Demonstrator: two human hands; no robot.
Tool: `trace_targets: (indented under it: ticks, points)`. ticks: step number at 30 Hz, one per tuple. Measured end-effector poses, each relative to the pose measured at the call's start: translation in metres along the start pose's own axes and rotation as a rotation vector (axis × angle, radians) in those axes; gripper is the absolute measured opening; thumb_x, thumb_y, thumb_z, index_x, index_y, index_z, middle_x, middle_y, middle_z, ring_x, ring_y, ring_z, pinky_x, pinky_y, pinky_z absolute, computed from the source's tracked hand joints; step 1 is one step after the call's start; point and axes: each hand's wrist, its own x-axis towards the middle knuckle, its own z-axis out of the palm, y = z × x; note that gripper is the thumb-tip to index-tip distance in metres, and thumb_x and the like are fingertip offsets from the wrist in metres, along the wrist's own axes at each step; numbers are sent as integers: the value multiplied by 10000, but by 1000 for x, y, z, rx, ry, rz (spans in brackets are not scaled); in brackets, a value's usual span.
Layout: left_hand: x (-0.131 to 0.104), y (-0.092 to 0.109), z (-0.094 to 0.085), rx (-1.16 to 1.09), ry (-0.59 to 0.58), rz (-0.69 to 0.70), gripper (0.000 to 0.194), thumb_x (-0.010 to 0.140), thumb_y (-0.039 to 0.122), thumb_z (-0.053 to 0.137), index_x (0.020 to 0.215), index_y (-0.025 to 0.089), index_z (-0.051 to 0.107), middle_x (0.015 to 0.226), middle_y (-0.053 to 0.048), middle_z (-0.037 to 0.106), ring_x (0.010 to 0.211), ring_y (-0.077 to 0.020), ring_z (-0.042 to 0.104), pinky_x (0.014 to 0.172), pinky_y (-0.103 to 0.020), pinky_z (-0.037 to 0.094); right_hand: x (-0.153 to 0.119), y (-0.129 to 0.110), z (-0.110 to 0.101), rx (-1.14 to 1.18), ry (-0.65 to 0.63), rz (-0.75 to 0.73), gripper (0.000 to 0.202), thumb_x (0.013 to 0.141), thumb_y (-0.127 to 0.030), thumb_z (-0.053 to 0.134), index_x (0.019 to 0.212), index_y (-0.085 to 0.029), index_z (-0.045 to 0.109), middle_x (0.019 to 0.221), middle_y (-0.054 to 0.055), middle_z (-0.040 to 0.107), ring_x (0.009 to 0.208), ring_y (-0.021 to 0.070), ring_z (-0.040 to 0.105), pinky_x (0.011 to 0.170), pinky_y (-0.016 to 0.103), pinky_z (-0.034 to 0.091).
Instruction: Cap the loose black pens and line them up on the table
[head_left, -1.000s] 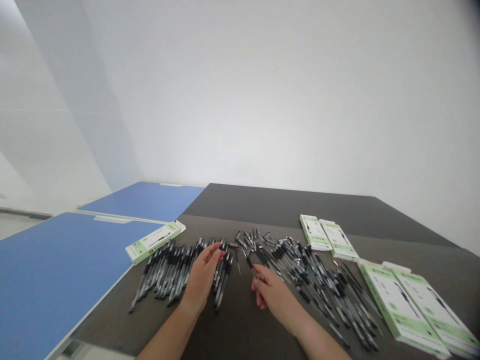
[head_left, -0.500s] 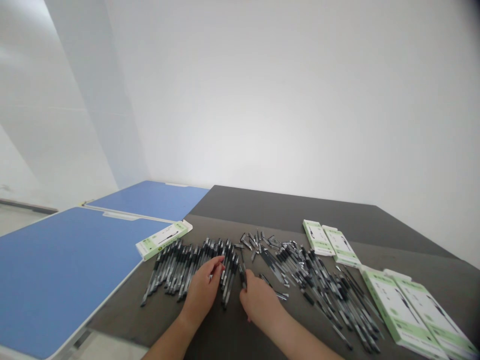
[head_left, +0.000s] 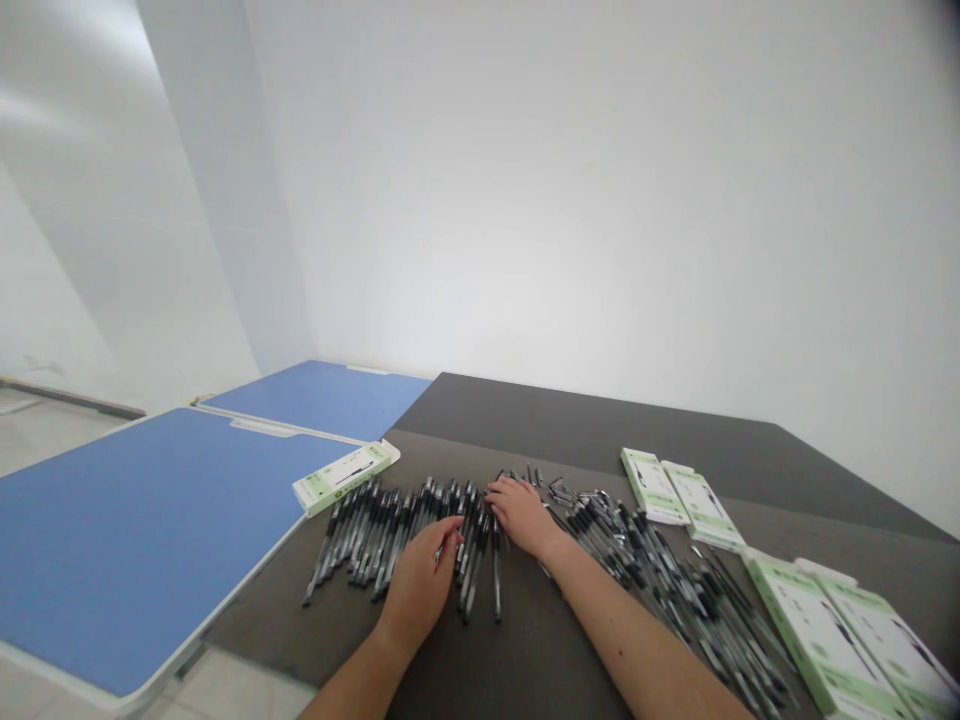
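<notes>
A row of black-and-clear pens (head_left: 360, 535) lies side by side on the dark table. My left hand (head_left: 421, 580) rests at the row's right part, its fingers curled together; what they hold, if anything, is hidden. My right hand (head_left: 521, 515) is palm down over the row's right end, fingers slightly apart and touching the pen tops. Below its fingertips lies a single pen (head_left: 496, 578), pointing towards me. Small black-and-clear pieces (head_left: 559, 490) lie just beyond my right hand, partly hidden by it.
A looser heap of pens and thin rods (head_left: 675, 580) spreads on the right. A green-white box (head_left: 349, 475) lies at the back left; others, such as one box (head_left: 652, 485) and a nearer box (head_left: 821, 635), lie on the right. A blue table (head_left: 165, 540) adjoins on the left.
My right hand has moved up and away from me, from beside the row to its top end. A pen now lies at the row's right end. The view has shifted slightly left.
</notes>
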Motion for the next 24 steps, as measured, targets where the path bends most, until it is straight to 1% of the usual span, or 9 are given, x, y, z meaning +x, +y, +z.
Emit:
trace_targets:
  ticks: [5, 8, 11, 13, 16, 18, 19, 21, 24]
  points:
    - [-1, 2, -1, 20, -9, 5, 244, 851, 234, 420, 1021, 190, 589, 952, -72, 677, 885, -184, 633, 817, -333, 502, -10, 26, 1, -12, 10, -6, 273, 883, -219, 395, 976, -231, 652, 1157, 42, 608, 1155, 175, 452, 997, 383, 233]
    - [0, 2, -1, 20, -27, 21, 253, 859, 230, 409, 1039, 189, 581, 965, -74, 671, 894, -182, 626, 828, -333, 493, -23, 41, -9, -27, 15, 12, 239, 863, -233, 439, 920, -226, 670, 1130, 44, 621, 1154, 194, 448, 1002, 392, 216]
    - [0, 9, -2, 23, -89, 69, 264, 866, 226, 398, 1043, 203, 593, 1000, -76, 661, 934, -185, 608, 855, -344, 474, -36, 50, -20, -40, 34, 52, 225, 851, -242, 460, 939, -233, 667, 1168, 39, 593, 1155, 193, 439, 1002, 384, 211]
    - [-1, 18, -3, 27, -185, 143, 275, 864, 225, 407, 1060, 224, 600, 1085, -75, 636, 1016, -192, 572, 911, -366, 438, -43, 52, -28, -46, 55, 91, 229, 850, -246, 462, 971, -229, 656, 1167, 40, 585, 1130, 186, 455, 981, 360, 243]
    - [-4, 37, -5, 9, -409, 327, 294, 842, 223, 459, 1101, 277, 589, 1207, -44, 582, 1154, -205, 479, 1023, -442, 308, -53, 52, -38, -48, 72, 148, 228, 841, -245, 471, 979, -212, 650, 1096, 47, 608, 1051, 178, 505, 921, 313, 308]
    - [-7, 47, -4, -7, -534, 420, 289, 825, 226, 498, 1083, 304, 601, 1188, -22, 601, 1183, -208, 455, 1055, -481, 225, -59, 51, -43, -46, 70, 178, 223, 831, -236, 480, 969, -203, 652, 1048, 50, 623, 1006, 175, 531, 886, 290, 332]
    - [-8, 50, -3, -3, -559, 437, 277, 819, 226, 509, 1064, 305, 613, 1157, -19, 622, 1176, -209, 464, 1060, -487, 206, -63, 50, -45, -43, 66, 190, 220, 826, -229, 484, 960, -200, 655, 1024, 50, 632, 988, 173, 543, 873, 279, 339]
    - [-10, 52, 0, 34, -535, 424, 252, 815, 220, 516, 1027, 289, 634, 1103, -23, 652, 1151, -209, 490, 1060, -483, 200, -72, 47, -48, -38, 54, 208, 206, 814, -211, 490, 921, -198, 665, 962, 42, 653, 941, 167, 568, 843, 259, 353]
    - [-11, 49, 3, 103, -445, 388, 229, 813, 208, 515, 990, 262, 650, 1073, -34, 665, 1127, -216, 510, 1056, -486, 209, -89, 43, -48, -34, 30, 225, 185, 797, -192, 497, 842, -204, 675, 864, 19, 674, 837, 153, 599, 768, 233, 375]
